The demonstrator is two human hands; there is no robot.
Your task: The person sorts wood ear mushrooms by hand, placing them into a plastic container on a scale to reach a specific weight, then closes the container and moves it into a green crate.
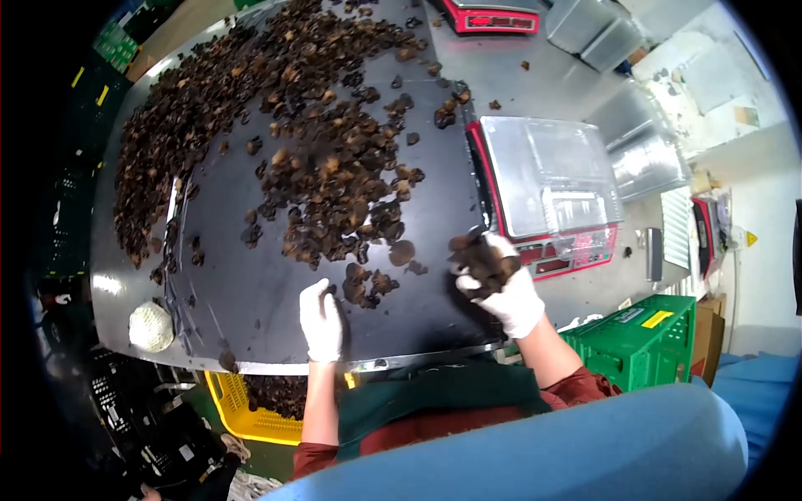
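Observation:
A large spread of dark brown dried mushroom pieces (pixel 326 167) covers a black sheet (pixel 234 292) on the metal table. My left hand (pixel 322 321), in a white glove, rests flat on the sheet near its front edge, fingers apart, touching a few loose pieces (pixel 368 284). My right hand (pixel 501 284), also gloved, is raised at the sheet's right edge and is closed around a handful of the dark pieces (pixel 482 259), next to the scale.
A red digital scale with a clear tray (pixel 547 179) stands right of the sheet; another red scale (pixel 489 17) sits at the back. A yellow crate of pieces (pixel 251 413) is under the table's front. A green crate (pixel 643 338) is at right. A white net ball (pixel 151 326) lies front left.

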